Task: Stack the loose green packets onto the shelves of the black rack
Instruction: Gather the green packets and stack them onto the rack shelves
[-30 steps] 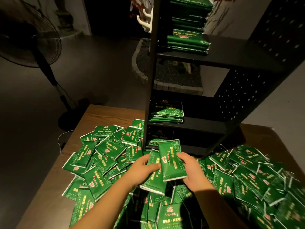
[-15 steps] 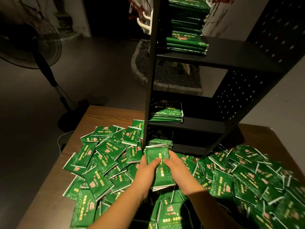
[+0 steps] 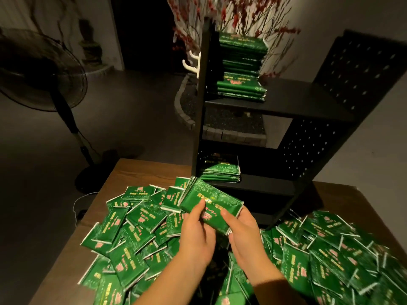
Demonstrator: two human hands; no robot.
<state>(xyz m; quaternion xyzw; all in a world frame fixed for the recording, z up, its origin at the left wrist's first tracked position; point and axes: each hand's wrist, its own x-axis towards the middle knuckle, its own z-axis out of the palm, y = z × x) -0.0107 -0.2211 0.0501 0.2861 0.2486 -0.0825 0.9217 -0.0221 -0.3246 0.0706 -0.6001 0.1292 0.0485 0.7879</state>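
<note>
Both hands grip one small bundle of green packets (image 3: 211,205), left hand (image 3: 196,236) and right hand (image 3: 244,236) level, thumbs on top. Bundle's long axis runs lower-right to upper-left. Loose packets (image 3: 132,227) cover the tabletop (image 3: 136,172). Black rack (image 3: 286,106) stands just beyond; I judge the lower shelf (image 3: 264,183) nearest.

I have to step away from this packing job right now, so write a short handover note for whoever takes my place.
Left hand and right hand together hold a small bundle of packets above the table, in front of the black rack.
Done: tall stack on the upper shelf, short stack on the lower shelf.
Left: shelve the bundle, then the many loose packets across the table.
</note>
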